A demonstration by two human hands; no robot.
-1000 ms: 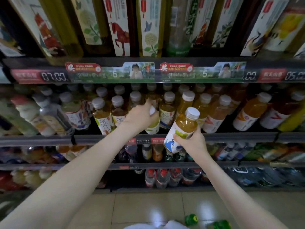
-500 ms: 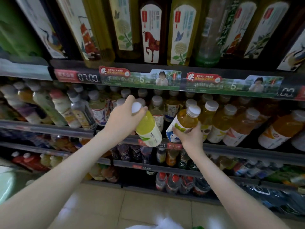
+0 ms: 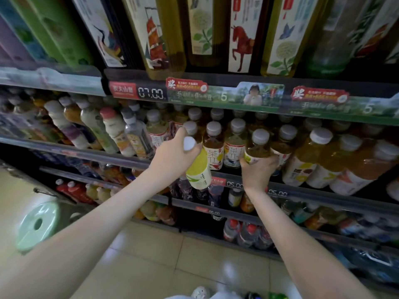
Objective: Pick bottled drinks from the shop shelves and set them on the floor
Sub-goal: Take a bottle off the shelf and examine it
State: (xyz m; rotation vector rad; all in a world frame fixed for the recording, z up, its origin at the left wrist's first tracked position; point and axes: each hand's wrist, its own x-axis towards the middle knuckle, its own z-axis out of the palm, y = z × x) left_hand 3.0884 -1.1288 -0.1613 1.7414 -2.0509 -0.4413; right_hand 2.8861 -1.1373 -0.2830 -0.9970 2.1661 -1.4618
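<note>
Both hands are busy with a bottle each. The left hand (image 3: 172, 157), just left of center, is wrapped round the neck end of a yellow bottle (image 3: 199, 173). The fingers curl over the top and the white cap (image 3: 189, 143) pokes out between them. That bottle is tilted, cap toward the upper left and base toward the lower right. It's out in front of the middle shelf (image 3: 336, 200) and not standing on anything, with its base hanging over the shelf's front rail next to a 05.00 tag (image 3: 235, 185).

The right hand (image 3: 258, 171), just right of center, grips the lower half of an amber bottle (image 3: 258, 147), fingers curled round the label. That one is upright with a white cap, level with the front row of similar tea bottles and touching its neighbours. I can't tell if its base sits on the shelf or is lifted, since the hand covers it.

Other stuff:
- Top of frame has tall bottles with picture labels, 1 of them a horse bottle (image 3: 240, 39).
- Under them the rail carries a 07.00 tag (image 3: 152, 93).
- Below the middle shelf are 2 more shelves of blurry small bottles, including red-capped bottles (image 3: 239, 231) right of center near the bottom.
- The floor (image 3: 151, 266) is pale tile across the bottom of the frame.
- A light green stool (image 3: 36, 225) stands at the lower left.
- Both forearms come in from the bottom corners.
</note>
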